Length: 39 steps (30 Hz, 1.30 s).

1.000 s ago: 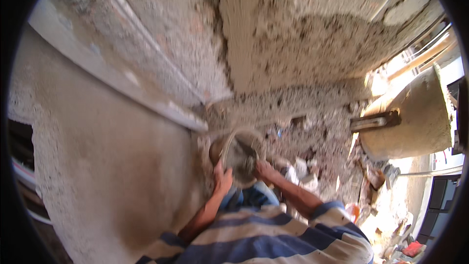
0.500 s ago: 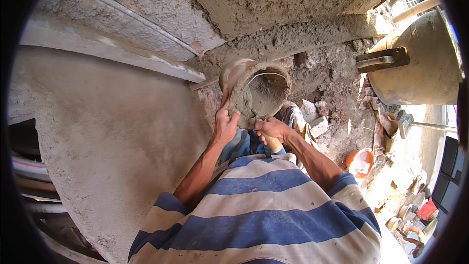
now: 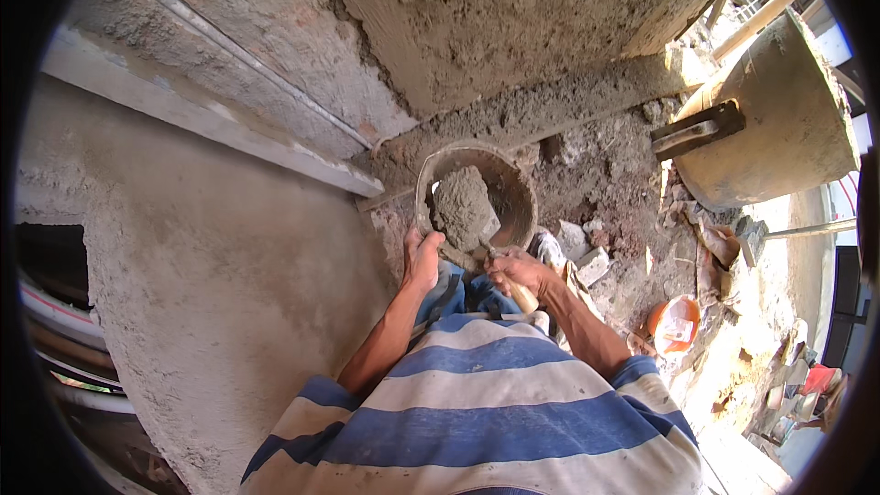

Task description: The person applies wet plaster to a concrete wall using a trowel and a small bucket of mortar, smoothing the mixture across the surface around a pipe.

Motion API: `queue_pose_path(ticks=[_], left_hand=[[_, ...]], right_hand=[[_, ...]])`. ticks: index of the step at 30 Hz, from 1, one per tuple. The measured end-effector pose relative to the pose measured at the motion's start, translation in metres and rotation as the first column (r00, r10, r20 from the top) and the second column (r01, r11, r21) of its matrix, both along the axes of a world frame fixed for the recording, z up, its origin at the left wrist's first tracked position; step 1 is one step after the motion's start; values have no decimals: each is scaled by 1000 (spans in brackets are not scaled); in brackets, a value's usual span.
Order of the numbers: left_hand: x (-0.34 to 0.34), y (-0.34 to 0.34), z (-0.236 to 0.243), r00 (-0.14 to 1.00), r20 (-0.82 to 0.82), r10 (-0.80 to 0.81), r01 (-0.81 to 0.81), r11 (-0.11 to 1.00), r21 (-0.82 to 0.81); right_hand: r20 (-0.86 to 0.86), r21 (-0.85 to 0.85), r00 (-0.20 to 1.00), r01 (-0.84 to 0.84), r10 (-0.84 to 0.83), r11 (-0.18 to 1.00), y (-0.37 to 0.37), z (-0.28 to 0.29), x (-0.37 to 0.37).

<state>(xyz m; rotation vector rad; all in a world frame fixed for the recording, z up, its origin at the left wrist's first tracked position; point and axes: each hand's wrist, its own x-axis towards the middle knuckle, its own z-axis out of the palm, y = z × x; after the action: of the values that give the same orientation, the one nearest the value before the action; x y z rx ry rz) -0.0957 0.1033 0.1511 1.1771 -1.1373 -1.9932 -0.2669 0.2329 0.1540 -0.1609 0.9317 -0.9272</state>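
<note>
In front of my body is a round, mortar-caked bucket (image 3: 526, 191), its mouth facing up toward me. My left hand (image 3: 423, 258) grips its near left rim, thumb on the rim. My right hand (image 3: 516, 273) is closed round the wooden handle of a trowel (image 3: 492, 227). A thick heap of wet grey mortar (image 3: 461, 205) lies on the trowel's blade, over the bucket's mouth, and covers most of the blade.
On the right, a large mortar-smeared drum (image 3: 765, 133) stands with a plastering float (image 3: 698, 130) against its side. An orange container (image 3: 674, 324) lies on the rubble to the right. A pale ledge (image 3: 220, 119) and a plastered wall (image 3: 513, 27) border the work spot.
The bucket has turned from tilted sideways to more upright. The trowel has come up with a heap of mortar on it. My left hand has shifted lower on the rim.
</note>
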Motion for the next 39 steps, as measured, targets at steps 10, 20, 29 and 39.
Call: queue_pose_path(ticks=[10,20,29,39], left_hand=[[13,-40,-46,965,107,238,-259,923,283],[53,-53,-87,940,195,280,-327,903,278],[64,-54,-164,874,206,440,-485,817,312],[76,-44,-106,878,370,303,-404,883,237]], right_hand=[[-75,-435,791,522,-607,734,-33,144,-18],[49,-967,-998,-57,-41,250,-19,246,-141],[405,-900,-912,-410,-66,150,-140,106,-240],[-987,161,-61,-382,150,910,-74,-41,-1]])
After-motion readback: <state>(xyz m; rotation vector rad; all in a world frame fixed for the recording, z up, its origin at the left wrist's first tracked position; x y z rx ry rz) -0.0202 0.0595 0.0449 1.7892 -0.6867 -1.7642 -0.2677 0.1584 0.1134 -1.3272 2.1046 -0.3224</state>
